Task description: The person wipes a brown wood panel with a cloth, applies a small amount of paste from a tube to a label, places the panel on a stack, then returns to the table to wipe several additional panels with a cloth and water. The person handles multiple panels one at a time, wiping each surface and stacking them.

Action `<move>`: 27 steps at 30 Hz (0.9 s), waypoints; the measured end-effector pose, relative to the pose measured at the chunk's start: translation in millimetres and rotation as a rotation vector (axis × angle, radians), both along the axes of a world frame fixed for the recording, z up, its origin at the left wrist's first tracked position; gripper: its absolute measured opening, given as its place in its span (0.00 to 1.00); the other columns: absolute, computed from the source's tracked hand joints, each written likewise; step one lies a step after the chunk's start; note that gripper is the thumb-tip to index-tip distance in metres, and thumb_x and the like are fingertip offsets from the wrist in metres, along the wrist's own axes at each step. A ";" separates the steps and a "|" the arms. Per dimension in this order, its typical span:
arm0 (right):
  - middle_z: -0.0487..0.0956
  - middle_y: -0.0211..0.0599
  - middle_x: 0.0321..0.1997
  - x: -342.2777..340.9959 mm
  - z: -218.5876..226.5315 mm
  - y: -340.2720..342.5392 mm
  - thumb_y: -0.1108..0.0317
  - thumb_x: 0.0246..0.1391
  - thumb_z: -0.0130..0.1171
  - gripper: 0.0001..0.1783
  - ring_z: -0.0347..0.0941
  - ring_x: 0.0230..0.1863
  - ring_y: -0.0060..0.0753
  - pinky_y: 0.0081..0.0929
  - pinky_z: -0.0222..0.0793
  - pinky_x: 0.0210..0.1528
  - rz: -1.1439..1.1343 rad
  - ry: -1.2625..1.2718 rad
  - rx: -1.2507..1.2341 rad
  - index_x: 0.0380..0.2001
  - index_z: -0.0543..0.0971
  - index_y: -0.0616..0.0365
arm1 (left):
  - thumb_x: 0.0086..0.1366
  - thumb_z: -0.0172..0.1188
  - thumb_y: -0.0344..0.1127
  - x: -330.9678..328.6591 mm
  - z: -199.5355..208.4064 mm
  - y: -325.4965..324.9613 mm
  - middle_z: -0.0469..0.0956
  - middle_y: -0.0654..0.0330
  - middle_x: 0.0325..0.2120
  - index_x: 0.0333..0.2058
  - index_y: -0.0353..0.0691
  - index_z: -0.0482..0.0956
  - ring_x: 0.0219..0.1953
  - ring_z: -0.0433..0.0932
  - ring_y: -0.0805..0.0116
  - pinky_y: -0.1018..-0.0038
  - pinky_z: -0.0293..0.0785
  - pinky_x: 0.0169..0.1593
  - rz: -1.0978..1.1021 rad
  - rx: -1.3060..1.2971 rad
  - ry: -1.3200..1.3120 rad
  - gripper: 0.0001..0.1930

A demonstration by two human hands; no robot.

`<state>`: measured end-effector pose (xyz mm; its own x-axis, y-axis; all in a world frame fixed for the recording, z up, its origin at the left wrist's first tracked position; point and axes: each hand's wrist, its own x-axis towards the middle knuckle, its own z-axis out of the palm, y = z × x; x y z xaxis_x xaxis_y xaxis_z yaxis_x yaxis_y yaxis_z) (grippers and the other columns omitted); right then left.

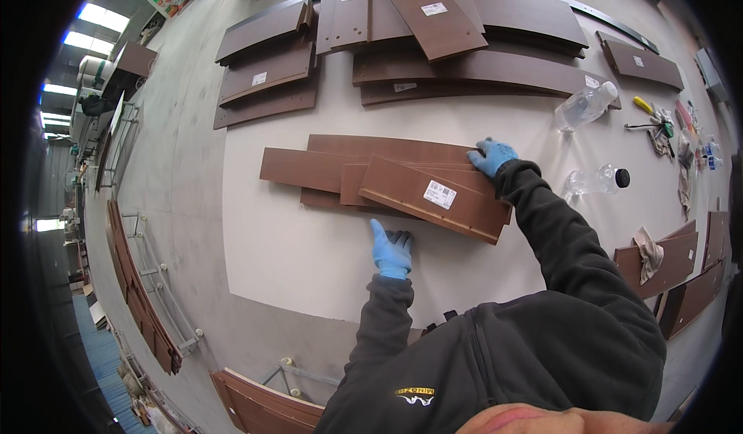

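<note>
In front of me a loose stack of brown boards [309,167] lies on a white work surface, the pieces overlapping at different angles. The top board [464,211] slants down to the right and bears a white label [439,194]. My right hand [495,157], in a blue glove, is at the stack's far right corner, fingers spread against the board ends. Just off the near edge of the stack is my left hand [393,254], also gloved in blue. Its thumb points up and the fingers are apart, with nothing visible in it.
Several more brown boards [487,70] are piled along the far side. To the right stand two clear plastic bottles [586,107], beside hand tools [658,124] and a cloth [648,256] draped on a board. Racks with brown panels [139,287] stand on the floor at left.
</note>
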<state>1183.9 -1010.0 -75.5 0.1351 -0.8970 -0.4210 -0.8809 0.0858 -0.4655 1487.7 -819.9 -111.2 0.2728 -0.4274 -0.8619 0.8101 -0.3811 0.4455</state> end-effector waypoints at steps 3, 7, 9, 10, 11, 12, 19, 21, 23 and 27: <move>0.82 0.54 0.61 14.4 2.6 12.3 0.39 0.63 0.56 0.35 0.79 0.61 0.55 0.43 0.72 0.66 -0.047 0.047 0.034 0.53 0.85 0.61 | 0.68 0.61 0.73 -17.1 -2.4 -11.5 0.71 0.54 0.65 0.71 0.40 0.66 0.65 0.71 0.56 0.56 0.69 0.67 -0.102 -0.081 -0.118 0.47; 0.87 0.55 0.51 27.5 13.1 19.6 0.39 0.62 0.59 0.34 0.82 0.56 0.58 0.46 0.75 0.63 -0.049 0.088 0.225 0.52 0.86 0.61 | 0.69 0.60 0.72 -30.8 4.0 -15.7 0.74 0.60 0.64 0.70 0.41 0.67 0.63 0.74 0.62 0.62 0.71 0.67 -0.140 -0.161 -0.116 0.45; 0.86 0.57 0.52 26.5 16.5 22.5 0.38 0.62 0.59 0.36 0.82 0.57 0.58 0.46 0.75 0.63 -0.113 0.101 0.204 0.52 0.86 0.62 | 0.70 0.60 0.71 -29.9 6.3 -14.7 0.75 0.61 0.64 0.71 0.41 0.67 0.62 0.75 0.62 0.62 0.73 0.66 -0.129 -0.193 -0.053 0.45; 0.86 0.57 0.53 24.7 17.5 24.0 0.37 0.62 0.59 0.36 0.82 0.57 0.57 0.46 0.75 0.63 -0.125 0.099 0.200 0.52 0.86 0.62 | 0.69 0.60 0.71 -28.1 7.2 -13.7 0.75 0.61 0.64 0.71 0.42 0.67 0.62 0.76 0.62 0.63 0.74 0.66 -0.136 -0.208 -0.053 0.45; 0.86 0.57 0.53 23.0 18.3 24.9 0.37 0.62 0.59 0.36 0.82 0.57 0.57 0.46 0.75 0.63 -0.150 0.098 0.199 0.52 0.86 0.63 | 0.69 0.61 0.71 -25.6 8.0 -13.9 0.75 0.61 0.64 0.71 0.43 0.67 0.62 0.76 0.62 0.63 0.74 0.66 -0.145 -0.223 -0.053 0.44; 0.85 0.57 0.54 21.3 18.9 25.8 0.37 0.62 0.59 0.37 0.81 0.58 0.57 0.47 0.74 0.63 -0.137 0.099 0.210 0.51 0.86 0.63 | 0.69 0.61 0.70 -23.2 9.2 -13.9 0.75 0.62 0.64 0.71 0.44 0.67 0.61 0.77 0.62 0.63 0.75 0.65 -0.147 -0.233 -0.042 0.44; 0.85 0.53 0.55 19.8 17.7 26.6 0.37 0.61 0.59 0.35 0.80 0.59 0.55 0.45 0.74 0.63 -0.005 0.193 0.243 0.52 0.87 0.59 | 0.70 0.64 0.65 -19.8 31.4 -20.2 0.75 0.61 0.64 0.71 0.48 0.68 0.62 0.77 0.61 0.61 0.76 0.66 -0.193 -0.261 0.033 0.40; 0.86 0.50 0.53 16.7 10.0 35.6 0.38 0.61 0.60 0.33 0.81 0.57 0.55 0.44 0.75 0.62 -0.033 0.160 0.183 0.51 0.87 0.57 | 0.71 0.64 0.63 -23.8 40.5 -18.2 0.76 0.61 0.64 0.71 0.47 0.68 0.62 0.77 0.61 0.60 0.76 0.66 -0.186 -0.239 0.011 0.39; 0.87 0.48 0.51 8.4 -3.1 50.3 0.39 0.60 0.60 0.32 0.81 0.55 0.55 0.45 0.75 0.61 -0.122 0.072 0.065 0.50 0.87 0.56 | 0.71 0.64 0.63 -28.6 47.0 -13.0 0.77 0.60 0.63 0.71 0.47 0.69 0.60 0.79 0.60 0.60 0.77 0.65 -0.153 -0.212 0.052 0.38; 0.86 0.55 0.48 -10.2 -39.6 87.0 0.44 0.60 0.63 0.31 0.81 0.53 0.56 0.47 0.74 0.62 -0.404 -0.021 -0.272 0.50 0.85 0.63 | 0.72 0.65 0.60 -36.5 48.4 -7.1 0.79 0.59 0.60 0.68 0.45 0.71 0.58 0.80 0.60 0.62 0.78 0.64 -0.093 -0.260 0.085 0.35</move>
<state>1173.7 -923.0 -115.1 -0.2403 -0.9567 -0.1646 -0.7927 0.2912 -0.5356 1451.2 -826.9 -62.8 0.1537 -0.6567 -0.7383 0.8158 -0.3372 0.4698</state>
